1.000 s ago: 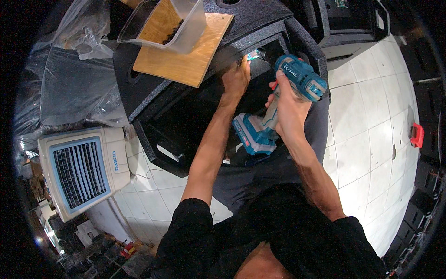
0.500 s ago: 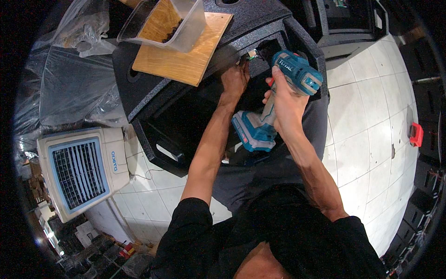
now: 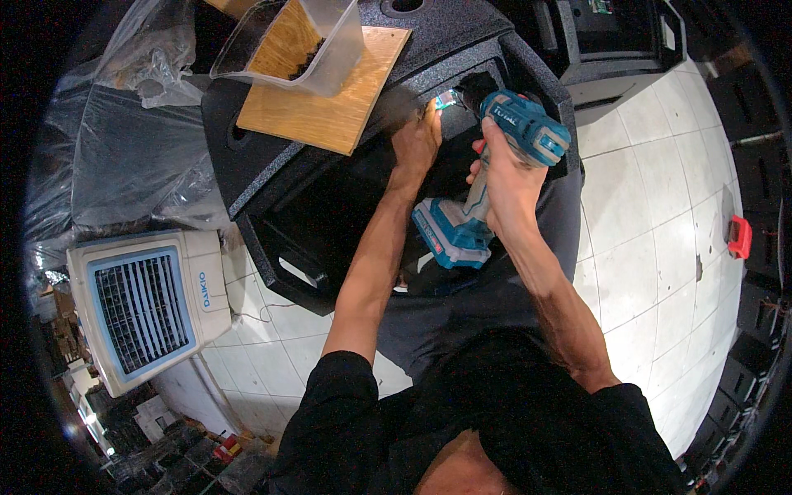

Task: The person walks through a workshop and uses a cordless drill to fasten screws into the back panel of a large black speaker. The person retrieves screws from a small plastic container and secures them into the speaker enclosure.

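A teal and grey cordless drill [image 3: 470, 206] is gripped in my right hand [image 3: 511, 181], its head angled down into a black, rough-coated speaker cabinet [image 3: 276, 252]. The drill's tip is hidden in the dark interior. My left hand [image 3: 418, 136] reaches inside the cabinet, fingers closed and pressed together beside a small brightly lit greenish part [image 3: 447, 100]. What those fingers hold, if anything, is too small to make out. The lit part lies just left of the drill head.
A clear plastic tub [image 3: 342, 58] with dark small pieces sits on a wooden board [image 3: 309, 120] atop the cabinet. At left stand a white air cooler [image 3: 210, 289] and plastic-wrapped items [image 3: 140, 165]. Another black cabinet [image 3: 619, 70] is far right; a red object [image 3: 739, 238] lies on the tiles.
The drill has shifted very slightly left. The part beside my left fingers is more visible and more brightly lit. Both hands stay nearly in place.
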A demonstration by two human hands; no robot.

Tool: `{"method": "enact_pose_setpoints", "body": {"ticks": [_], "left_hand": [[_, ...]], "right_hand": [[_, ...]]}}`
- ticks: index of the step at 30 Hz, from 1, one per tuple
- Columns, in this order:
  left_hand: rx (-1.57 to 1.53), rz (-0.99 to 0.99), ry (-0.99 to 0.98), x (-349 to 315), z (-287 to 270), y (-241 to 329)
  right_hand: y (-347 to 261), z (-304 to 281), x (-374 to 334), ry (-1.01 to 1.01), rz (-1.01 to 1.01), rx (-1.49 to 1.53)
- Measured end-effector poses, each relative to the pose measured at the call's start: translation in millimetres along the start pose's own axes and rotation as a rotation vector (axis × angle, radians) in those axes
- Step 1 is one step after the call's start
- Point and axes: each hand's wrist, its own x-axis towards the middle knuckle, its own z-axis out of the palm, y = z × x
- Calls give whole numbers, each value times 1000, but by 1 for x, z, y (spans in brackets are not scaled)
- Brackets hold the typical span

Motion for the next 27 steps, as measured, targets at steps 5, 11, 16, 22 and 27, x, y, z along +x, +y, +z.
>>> {"method": "enact_pose_setpoints", "body": {"ticks": [5, 11, 16, 22, 27], "left_hand": [[-25, 57, 58, 3, -3, -2], [-10, -95, -203, -2, -1, -8], [20, 4, -174, 3, -24, 5], [51, -127, -420, -23, -117, 73], [-387, 71, -6, 17, -222, 106]], "right_hand": [[-4, 2, -2, -5, 29, -51], [-8, -12, -7, -27, 44, 0], [-28, -48, -42, -52, 1, -57], [-38, -97, -72, -38, 153, -82], [-35, -118, -84, -92, 129, -168]]}}
